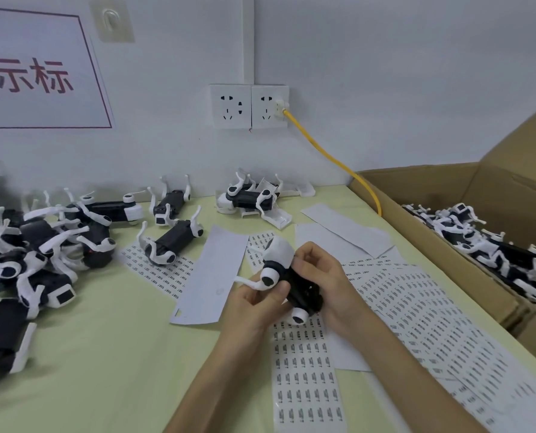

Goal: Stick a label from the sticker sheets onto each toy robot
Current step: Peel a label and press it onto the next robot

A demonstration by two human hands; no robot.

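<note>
I hold one black-and-white toy robot above the table's middle. My left hand grips its near side, thumb by a white leg joint. My right hand curls over the black body from the right, fingertips pressing on top. Sticker sheets printed with rows of small labels lie fanned under and to the right of my hands, with one strip running toward me. I cannot tell whether a label sits on the held robot.
A heap of toy robots covers the left of the table, with a few more by the wall. A cardboard box of robots stands at right. Blank backing sheets lie centre. A yellow cable runs from the wall socket.
</note>
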